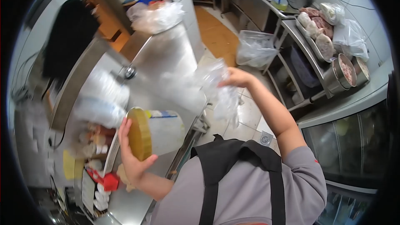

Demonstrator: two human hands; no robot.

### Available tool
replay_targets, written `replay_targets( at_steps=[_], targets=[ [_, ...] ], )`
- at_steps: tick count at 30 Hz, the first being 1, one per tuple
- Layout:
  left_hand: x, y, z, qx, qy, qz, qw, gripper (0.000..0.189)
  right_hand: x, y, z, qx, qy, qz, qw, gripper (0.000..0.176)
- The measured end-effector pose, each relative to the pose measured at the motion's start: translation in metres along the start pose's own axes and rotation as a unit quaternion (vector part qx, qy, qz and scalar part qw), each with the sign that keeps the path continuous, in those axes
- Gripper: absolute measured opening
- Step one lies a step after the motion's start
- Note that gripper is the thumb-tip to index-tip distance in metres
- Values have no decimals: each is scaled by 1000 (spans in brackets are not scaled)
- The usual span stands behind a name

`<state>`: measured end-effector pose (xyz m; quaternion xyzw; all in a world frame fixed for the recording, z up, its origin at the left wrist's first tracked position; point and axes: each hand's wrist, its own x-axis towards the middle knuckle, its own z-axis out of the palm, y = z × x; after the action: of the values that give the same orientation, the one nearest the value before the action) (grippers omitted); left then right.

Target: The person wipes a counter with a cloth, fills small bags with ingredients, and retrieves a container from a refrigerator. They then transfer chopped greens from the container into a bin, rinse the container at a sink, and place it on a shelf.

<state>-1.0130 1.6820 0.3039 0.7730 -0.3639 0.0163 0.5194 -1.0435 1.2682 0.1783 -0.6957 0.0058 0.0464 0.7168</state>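
My right hand (237,78) is closed on a crumpled clear plastic bag (225,100), which hangs beyond the counter's edge and is smeared by motion. Flat against the yellow-brown round lid (140,135) of a whitish tub (166,131) lies my left hand (134,152), its fingers stretched out and the thumb apart. The tub has a yellow and blue label and rests on the steel counter (166,56). What is inside it cannot be seen.
Clear plastic wrapping (102,96) and a red item (109,181) are on the left. At the counter's far end sits a plastic bag (160,16). A steel rack (306,43) on the right carries a meat tray (321,41) and metal pots (346,73). Glass-door fridge (343,141) stands behind.
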Motion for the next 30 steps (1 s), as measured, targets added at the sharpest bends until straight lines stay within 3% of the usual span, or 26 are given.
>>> replay_targets(
  at_steps=[2, 6, 8, 10, 12, 13, 16, 17, 18, 20, 23, 24, 25, 27, 30],
  targets=[
    [56, -8, 43, 65, -78, 19, 995, 98, -22, 33, -86, 102, 105, 33, 989, 29],
    [142, -27, 134, 102, -71, -29, 992, 93, -60, 77, -199, 248, 227, 43, 941, 39],
    [176, -39, 169, 119, -50, -61, 990, 91, -54, 101, -254, 265, 234, 28, 935, 37],
    [208, -57, 198, 252, 5, -98, 963, 91, -35, 140, -331, 288, 248, 15, 925, 36],
    [236, -72, 220, 328, 43, -148, 932, 89, -4, 185, -423, 282, 202, 158, 924, 31],
    [248, -84, 231, 355, 71, -175, 916, 89, 18, 170, -442, 275, 198, 157, 928, 25],
    [279, -108, 256, 424, 131, -299, 845, 86, 89, 267, -571, 292, 111, 231, 922, 25],
    [284, -121, 257, 459, 128, -324, 818, 85, 107, 263, -584, 321, 197, 287, 881, 25],
    [287, -133, 257, 468, 127, -333, 809, 85, 127, 279, -610, 325, 185, 296, 879, 25],
    [287, -150, 259, 487, 165, -357, 780, 82, 150, 342, -668, 429, 251, 277, 823, 24],
    [305, -153, 281, 501, 199, -379, 752, 77, 149, 565, -775, 445, 467, 284, 709, 23],
    [308, -157, 284, 508, 197, -387, 744, 77, 149, 521, -746, 53, 418, 449, 788, 29],
    [311, -161, 284, 505, 197, -383, 748, 74, 150, 491, -724, -308, 201, 587, 721, 35],
    [315, -165, 282, 498, 197, -384, 752, 69, 148, 484, -688, -407, 64, 680, 606, 46],
    [339, -161, 297, 480, 195, -383, 765, 67, 140, 629, -652, -496, 255, 579, 595, 53]
  ],
)
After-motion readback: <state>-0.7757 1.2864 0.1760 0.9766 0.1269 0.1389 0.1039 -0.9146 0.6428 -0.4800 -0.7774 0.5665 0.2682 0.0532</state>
